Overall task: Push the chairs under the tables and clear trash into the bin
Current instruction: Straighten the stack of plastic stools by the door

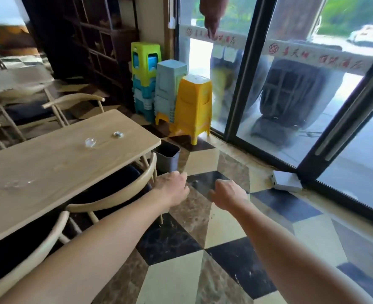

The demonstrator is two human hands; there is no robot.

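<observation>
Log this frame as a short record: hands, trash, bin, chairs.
left hand: loosely curled, empty, beside the end chair's back
right hand: loosely curled, empty, above the floor
trash: clear wrapper and smaller wad, both on the table
bin: grey, on the floor at the table's end
chairs: end chair and nearer chair tucked under the table

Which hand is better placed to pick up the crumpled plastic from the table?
Probably left. The left hand hovers by the table, nearer the crumpled plastic; the right hand is over the floor tiles, farther away.
</observation>
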